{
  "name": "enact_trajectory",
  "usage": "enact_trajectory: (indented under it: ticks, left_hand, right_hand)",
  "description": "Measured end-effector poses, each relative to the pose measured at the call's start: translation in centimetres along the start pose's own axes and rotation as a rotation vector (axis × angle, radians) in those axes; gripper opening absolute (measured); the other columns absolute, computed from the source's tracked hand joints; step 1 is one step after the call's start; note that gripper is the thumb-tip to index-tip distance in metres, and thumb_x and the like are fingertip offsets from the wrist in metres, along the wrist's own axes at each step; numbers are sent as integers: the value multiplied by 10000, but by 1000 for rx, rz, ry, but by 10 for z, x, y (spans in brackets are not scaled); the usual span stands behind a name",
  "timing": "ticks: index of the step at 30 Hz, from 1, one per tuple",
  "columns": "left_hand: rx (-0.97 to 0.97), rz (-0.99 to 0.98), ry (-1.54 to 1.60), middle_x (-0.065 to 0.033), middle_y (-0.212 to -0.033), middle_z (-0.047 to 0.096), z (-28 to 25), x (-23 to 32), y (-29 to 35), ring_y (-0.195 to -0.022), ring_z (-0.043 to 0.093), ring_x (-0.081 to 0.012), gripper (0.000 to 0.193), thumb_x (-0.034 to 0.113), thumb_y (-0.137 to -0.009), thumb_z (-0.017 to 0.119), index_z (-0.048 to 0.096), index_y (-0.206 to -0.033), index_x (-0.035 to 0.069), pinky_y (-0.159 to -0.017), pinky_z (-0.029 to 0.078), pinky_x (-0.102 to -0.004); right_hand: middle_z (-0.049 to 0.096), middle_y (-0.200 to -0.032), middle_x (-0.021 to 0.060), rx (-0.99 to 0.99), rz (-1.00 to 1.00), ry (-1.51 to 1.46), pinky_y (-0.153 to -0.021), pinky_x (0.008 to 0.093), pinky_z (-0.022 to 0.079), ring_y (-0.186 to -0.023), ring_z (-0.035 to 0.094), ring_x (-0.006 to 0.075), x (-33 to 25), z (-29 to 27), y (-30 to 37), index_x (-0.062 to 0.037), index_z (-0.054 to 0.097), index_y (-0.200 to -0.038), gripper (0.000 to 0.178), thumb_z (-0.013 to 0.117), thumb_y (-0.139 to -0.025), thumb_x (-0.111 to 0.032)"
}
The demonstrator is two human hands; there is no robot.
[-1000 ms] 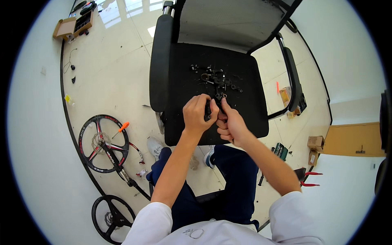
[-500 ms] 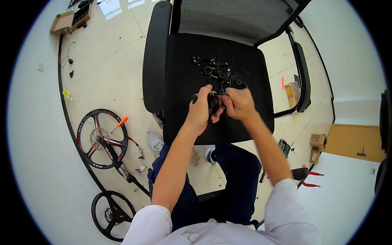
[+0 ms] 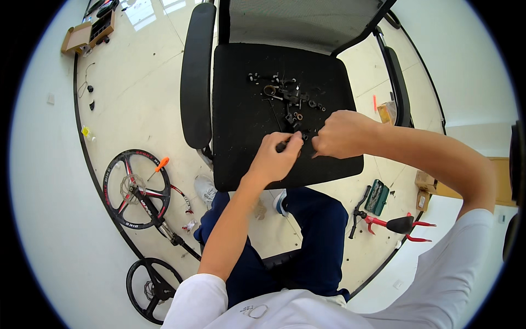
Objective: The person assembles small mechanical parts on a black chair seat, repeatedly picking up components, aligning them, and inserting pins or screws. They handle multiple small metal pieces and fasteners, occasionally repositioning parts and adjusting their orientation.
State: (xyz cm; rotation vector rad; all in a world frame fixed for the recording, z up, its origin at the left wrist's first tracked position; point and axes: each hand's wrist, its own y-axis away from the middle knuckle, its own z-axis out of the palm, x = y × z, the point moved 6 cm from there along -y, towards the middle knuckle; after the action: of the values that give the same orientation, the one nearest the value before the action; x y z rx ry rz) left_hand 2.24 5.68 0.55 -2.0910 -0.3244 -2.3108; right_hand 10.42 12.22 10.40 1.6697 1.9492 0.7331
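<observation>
Head view: our left hand (image 3: 276, 159) pinches small black part (image 3: 283, 146) over chair seat (image 3: 241, 126). Right hand (image 3: 339, 134) fisted just beside it, contents hidden, can't tell. Loose small parts (image 3: 287, 98) on seat w/ hands near. Bike wheel (image 3: 137, 189) on floor (image 3: 137, 98).

head camera looks steeply down, seemingly near, onto chair seat (image 3: 246, 109).

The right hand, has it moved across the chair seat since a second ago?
Yes. The right hand has shifted toward the right edge of the black chair seat, away from the left hand, which stays near the seat's front middle.
</observation>
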Motion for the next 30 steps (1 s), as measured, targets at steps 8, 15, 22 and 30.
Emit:
enact_trajectory:
  ticks: [8, 15, 22, 30]
  left_hand:
    - [117, 645, -627, -118, -695, 601, 4, 38, 21, -685, 616, -340, 269, 334, -779, 695, 593, -716, 94, -627, 495, -452]
    - [-35, 1044, -606, -47, -693, 509, 46, 31, 44, -693, 529, -240, 324, 372, -758, 699, 538, -724, 92, -651, 429, -347]
    - [-143, 1182, -525, -48, -690, 464, 32, 43, 62, -668, 501, -227, 307, 343, -730, 656, 525, -716, 66, -627, 400, -338]
    - [-149, 1146, -436, -43, -677, 465, 53, 49, 61, -618, 488, -217, 253, 252, -683, 698, 577, -767, 46, -578, 389, -325]
  right_hand:
    - [529, -599, 62, -589, 218, -926, -505, 350, 444, -575, 562, 224, 19, 57, -11, -69, 620, -761, 330, 541, -972, -310]
    - [223, -616, -101, -913, 513, -2501, -335, 175, 152, -437, 189, 1, -69, 141, 41, -124, 553, -924, 239, 446, -1041, -302]
    - [196, -535, -85, -142, 694, -3093, -291, 227, 132, -357, 177, 51, -141, 110, 35, -176, 349, -640, 348, 474, -964, -199]
    - [244, -471, -20, 325, 636, -3116, -465, 309, 309, -494, 325, 149, -152, 114, 53, -74, 584, -674, 328, 435, -941, -196]
